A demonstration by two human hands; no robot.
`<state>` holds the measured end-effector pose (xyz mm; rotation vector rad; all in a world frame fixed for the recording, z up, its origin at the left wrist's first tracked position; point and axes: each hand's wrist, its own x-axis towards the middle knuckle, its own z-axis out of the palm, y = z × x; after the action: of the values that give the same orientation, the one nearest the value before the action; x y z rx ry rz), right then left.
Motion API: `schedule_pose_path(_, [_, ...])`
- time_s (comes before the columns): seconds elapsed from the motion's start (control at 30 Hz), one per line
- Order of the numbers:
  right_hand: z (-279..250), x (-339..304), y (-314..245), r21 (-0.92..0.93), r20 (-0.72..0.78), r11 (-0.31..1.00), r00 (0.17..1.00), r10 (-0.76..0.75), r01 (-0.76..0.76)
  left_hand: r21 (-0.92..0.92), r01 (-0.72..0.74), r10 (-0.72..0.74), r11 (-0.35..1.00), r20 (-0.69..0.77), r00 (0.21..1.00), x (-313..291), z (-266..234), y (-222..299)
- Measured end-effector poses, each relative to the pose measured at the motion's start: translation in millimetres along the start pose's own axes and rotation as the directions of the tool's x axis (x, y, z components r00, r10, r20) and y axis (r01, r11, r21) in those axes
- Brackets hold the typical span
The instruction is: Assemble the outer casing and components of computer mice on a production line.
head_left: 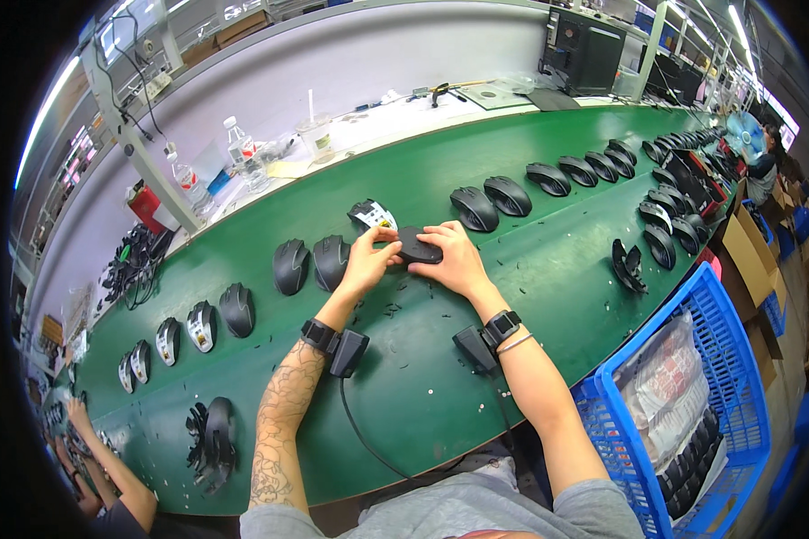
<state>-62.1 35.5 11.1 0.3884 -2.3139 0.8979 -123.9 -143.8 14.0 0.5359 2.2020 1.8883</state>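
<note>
Near the middle of the green workbench (440, 337), a black computer mouse (419, 244) is gripped between both my hands. My left hand (368, 259) has its fingers closed on the left end. Across the right side lie the bent fingers of my right hand (456, 257). The underside of the mouse is hidden. Just behind my left hand is an opened mouse (368, 214) with pale inner parts showing. Two black mice (290, 267) sit left of that hand. Beyond my right hand stand further black mice (474, 208) in a row. Both wrists wear strapped black devices (348, 353).
Half-open mice (201, 326) line the left side; loose black shells (212, 436) lie nearer me. A blue basket (609, 395) with bagged parts stands at the right edge. Bottles (243, 153) and a cup (316, 141) occupy the back shelf. Another person's arm (112, 458) reaches in at lower left.
</note>
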Motion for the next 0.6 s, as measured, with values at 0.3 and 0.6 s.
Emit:
schedule_pose_path(0.3, [-1,7,28,0.050,-0.431,0.941,0.842,0.323,-0.335,0.772,-0.211,0.410,0.600,-0.070,0.909,42,-9,-14])
schedule_pose_path(0.6, [2,-5,36,-0.173,-0.140,0.962,0.972,0.188,-0.211,0.905,-0.289,0.300,0.312,0.195,0.934,35,7,-7])
